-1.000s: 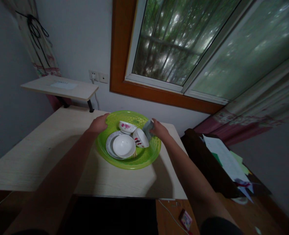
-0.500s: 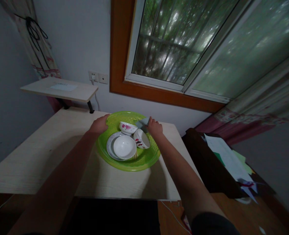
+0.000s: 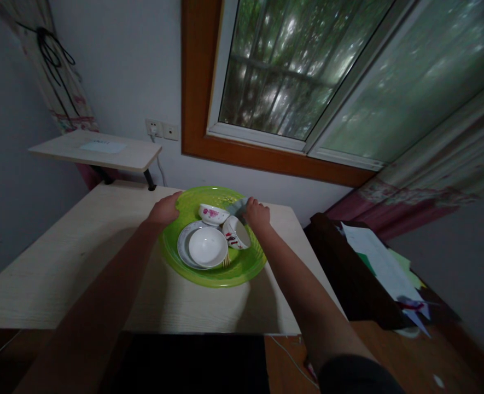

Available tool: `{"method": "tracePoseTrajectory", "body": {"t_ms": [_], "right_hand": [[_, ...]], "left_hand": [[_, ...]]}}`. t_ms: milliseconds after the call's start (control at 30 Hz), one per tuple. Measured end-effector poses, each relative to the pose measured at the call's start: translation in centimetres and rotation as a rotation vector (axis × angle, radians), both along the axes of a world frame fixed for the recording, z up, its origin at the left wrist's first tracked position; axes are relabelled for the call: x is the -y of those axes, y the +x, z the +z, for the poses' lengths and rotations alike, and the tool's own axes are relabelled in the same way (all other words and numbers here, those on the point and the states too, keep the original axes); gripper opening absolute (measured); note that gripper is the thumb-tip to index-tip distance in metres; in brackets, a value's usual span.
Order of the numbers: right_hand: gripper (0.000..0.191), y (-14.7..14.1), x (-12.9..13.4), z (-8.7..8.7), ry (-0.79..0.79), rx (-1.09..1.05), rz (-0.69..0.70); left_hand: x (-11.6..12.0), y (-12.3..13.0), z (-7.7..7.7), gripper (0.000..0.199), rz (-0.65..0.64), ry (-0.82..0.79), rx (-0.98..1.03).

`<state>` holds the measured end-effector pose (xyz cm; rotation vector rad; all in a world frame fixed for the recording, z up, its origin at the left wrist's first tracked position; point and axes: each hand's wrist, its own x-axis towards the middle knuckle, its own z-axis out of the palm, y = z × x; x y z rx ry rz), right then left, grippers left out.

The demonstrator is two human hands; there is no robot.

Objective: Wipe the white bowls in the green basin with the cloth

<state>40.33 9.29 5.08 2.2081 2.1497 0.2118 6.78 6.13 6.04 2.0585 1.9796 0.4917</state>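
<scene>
A round green basin [image 3: 213,278] is on the pale wooden table. My left hand [image 3: 165,209] grips its left rim. At the upper right rim, my right hand [image 3: 257,212] is closed on a grey cloth [image 3: 237,207], its fingers at the basin's edge. Inside lie a white bowl [image 3: 208,247] stacked on a patterned plate [image 3: 183,253], an upright flowered bowl [image 3: 214,214] behind them, and another bowl [image 3: 235,233] tipped on its side. Short yellowish sticks [image 3: 226,261] show beside the white bowl, partly hidden.
A small raised shelf [image 3: 135,156] with a paper on it stands at the table's back left. The wall with sockets [image 3: 162,129] and a window is behind. Right of the table [image 3: 81,262], a dark cabinet [image 3: 340,268] holds papers [image 3: 375,262].
The camera view has shifted slightly. Both hands keep their places at the basin, and the bowls have not visibly moved inside it.
</scene>
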Motion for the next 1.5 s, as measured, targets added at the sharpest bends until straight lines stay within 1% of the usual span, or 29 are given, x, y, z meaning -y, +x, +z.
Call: {"method": "tracePoseTrajectory", "body": {"t_ms": [67, 200, 267, 333, 400, 467, 667, 800, 1000, 1100, 1300, 1500], "right_hand": [[0.048, 0.0, -0.2, 0.1, -0.007, -0.017, -0.004], [0.041, 0.1, -0.3, 0.5, -0.035, -0.038, -0.007], [0.043, 0.1, -0.2, 0.6, -0.053, -0.038, -0.011], [0.05, 0.0, 0.0, 0.6, -0.054, -0.023, -0.013], [0.058, -0.1, 0.1, 0.5, -0.039, 0.0, -0.019], [0.059, -0.2, 0.1, 0.2, -0.02, 0.016, -0.028], [0.041, -0.2, 0.2, -0.2, 0.015, 0.013, -0.013], [0.041, 0.0, 0.0, -0.2, 0.004, 0.002, -0.003], [0.036, 0.5, -0.3, 0.4, -0.079, -0.082, -0.017], [0.039, 0.7, 0.0, 0.6, -0.104, -0.104, -0.026], [0.056, 0.6, 0.9, 0.5, -0.077, -0.044, -0.052], [0.043, 0.9, 0.6, 0.3, -0.055, -0.095, -0.04]], "left_hand": [[-0.2, -0.1, -0.3, 0.083, 0.013, -0.019, 0.0], [-0.6, -0.2, -0.7, 0.083, 0.013, -0.042, -0.002], [-0.7, -0.3, -0.8, 0.083, 0.012, -0.041, 0.003], [-0.7, -0.3, -0.8, 0.085, 0.012, -0.036, 0.011], [-0.7, -0.3, -0.9, 0.086, 0.015, -0.032, 0.016], [-0.7, -0.3, -0.9, 0.087, 0.02, -0.034, 0.016], [-0.6, -0.2, -0.7, 0.086, 0.02, -0.038, 0.002], [-0.5, -0.2, -0.6, 0.084, 0.019, -0.038, 0.004], [-0.3, -0.1, -0.3, 0.084, 0.016, -0.044, 0.021], [-0.2, 0.0, -0.4, 0.083, 0.008, -0.04, 0.02], [-0.1, 0.2, -0.4, 0.082, 0.008, -0.048, -0.014], [0.1, 0.2, -0.2, 0.08, -0.008, -0.037, 0.009]]}}
